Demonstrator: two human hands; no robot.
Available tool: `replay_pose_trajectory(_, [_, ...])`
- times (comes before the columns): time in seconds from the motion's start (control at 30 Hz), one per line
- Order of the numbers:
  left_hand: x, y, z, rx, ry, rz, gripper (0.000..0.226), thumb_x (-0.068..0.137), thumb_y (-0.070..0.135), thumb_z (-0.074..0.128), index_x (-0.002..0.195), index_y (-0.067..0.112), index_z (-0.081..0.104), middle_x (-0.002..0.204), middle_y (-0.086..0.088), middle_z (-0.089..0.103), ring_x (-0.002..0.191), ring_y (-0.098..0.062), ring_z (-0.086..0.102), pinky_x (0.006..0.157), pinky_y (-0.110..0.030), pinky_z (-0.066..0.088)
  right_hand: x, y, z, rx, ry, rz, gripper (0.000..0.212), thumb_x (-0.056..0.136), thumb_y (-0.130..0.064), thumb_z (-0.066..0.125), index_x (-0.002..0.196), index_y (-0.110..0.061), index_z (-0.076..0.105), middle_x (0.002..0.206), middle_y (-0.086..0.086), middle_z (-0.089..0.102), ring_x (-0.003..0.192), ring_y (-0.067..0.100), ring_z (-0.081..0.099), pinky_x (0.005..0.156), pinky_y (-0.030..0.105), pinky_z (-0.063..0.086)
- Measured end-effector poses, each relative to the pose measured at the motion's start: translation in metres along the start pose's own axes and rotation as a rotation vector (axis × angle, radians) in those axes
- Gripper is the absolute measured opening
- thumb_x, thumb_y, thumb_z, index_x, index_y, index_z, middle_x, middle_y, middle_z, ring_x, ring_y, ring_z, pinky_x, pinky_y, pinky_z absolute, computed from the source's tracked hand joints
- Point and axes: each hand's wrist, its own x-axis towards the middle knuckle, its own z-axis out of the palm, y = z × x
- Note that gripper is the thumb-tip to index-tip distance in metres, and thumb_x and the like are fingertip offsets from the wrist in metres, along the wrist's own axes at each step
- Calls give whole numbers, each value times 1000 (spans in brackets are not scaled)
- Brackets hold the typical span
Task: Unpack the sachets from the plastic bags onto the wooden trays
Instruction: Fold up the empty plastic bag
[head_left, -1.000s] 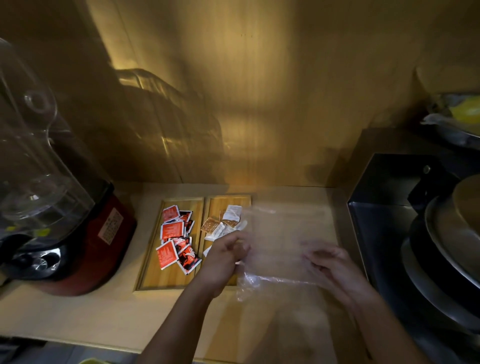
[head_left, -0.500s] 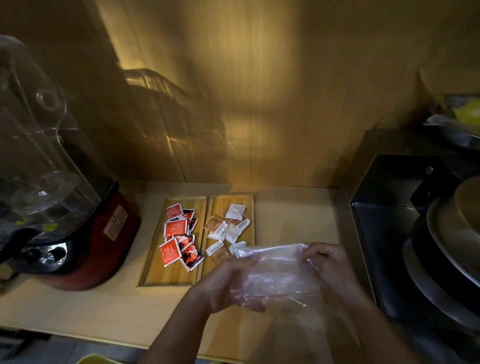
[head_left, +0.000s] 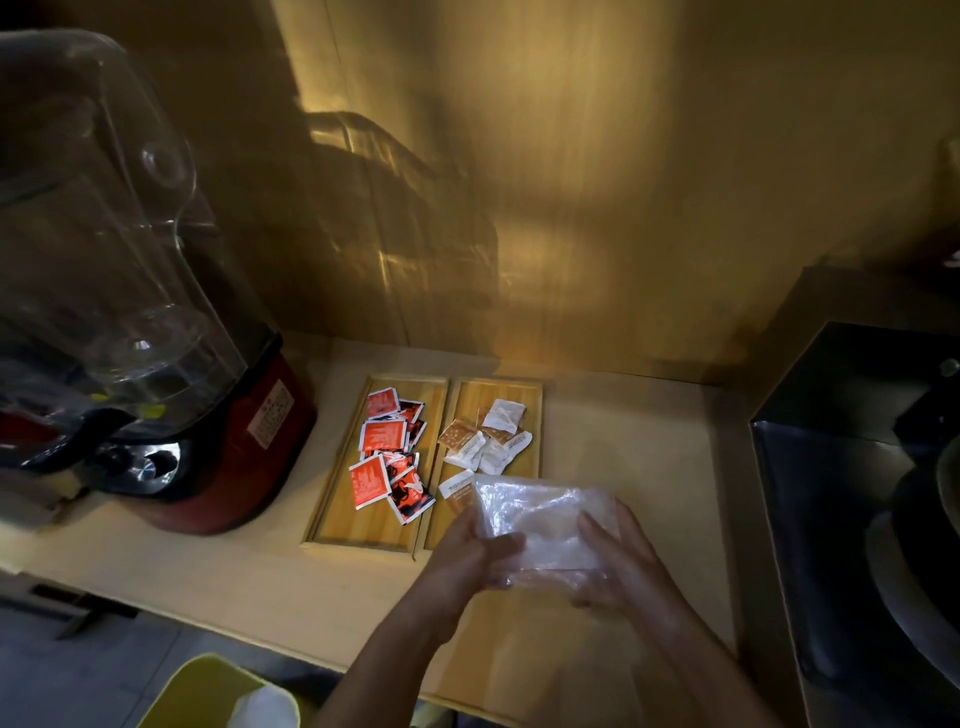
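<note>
Two wooden trays lie side by side on the counter. The left tray (head_left: 332, 525) carries several red sachets (head_left: 384, 434). White and brown sachets (head_left: 485, 439) lie in the right tray (head_left: 470, 389). A clear plastic bag (head_left: 540, 519), crumpled and folded, is held over the right tray's near end. My left hand (head_left: 470, 553) grips its left side and my right hand (head_left: 621, 558) grips its right side. I cannot tell whether anything is inside the bag.
A red blender (head_left: 208, 431) with a clear jug stands on the counter left of the trays. A black metal box (head_left: 831, 467) with stacked pans sits at the right. A yellow-green container (head_left: 208, 691) shows below the counter's front edge.
The bag was spread wide between my hands; both hands have come together and folded it into a small bundle near the right tray's front end.
</note>
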Motion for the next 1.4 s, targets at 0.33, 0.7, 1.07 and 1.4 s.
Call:
replay_pose_trajectory(0.33, [-44, -19, -86, -146, 202, -66, 24, 85, 5, 60, 108, 2, 63, 112, -19, 68, 106, -37, 64, 94, -49, 50, 10, 19, 55, -95, -76, -8, 6, 77, 7, 62, 73, 4, 63, 59, 10, 63, 48, 15, 56, 41, 18, 47])
replay_pose_trajectory(0.7, [-151, -78, -227, -53, 563, -34, 16, 85, 13, 63, 73, 8, 54, 59, -5, 56, 45, -11, 50, 42, -18, 39, -22, 77, 234, -346, -243, -96, 18, 81, 10, 57, 64, 2, 54, 43, 0, 44, 36, 5, 40, 37, 11, 34])
replay_pose_trajectory(1.07, [-221, -181, -313, -189, 942, -215, 16, 84, 18, 62, 69, 16, 59, 65, -5, 62, 61, -20, 56, 60, -32, 44, -33, 170, 354, -578, -489, 137, 23, 82, 5, 57, 62, -5, 57, 46, -2, 49, 39, 4, 43, 38, 11, 35])
replay_pose_trajectory(1.4, [-176, -265, -345, -406, 1127, -365, 13, 85, 13, 57, 73, 13, 62, 71, -7, 64, 69, -25, 61, 71, -45, 55, 36, 256, 394, -758, -412, 397, 6, 81, -4, 62, 77, -1, 66, 78, 21, 65, 69, 29, 58, 58, 32, 45])
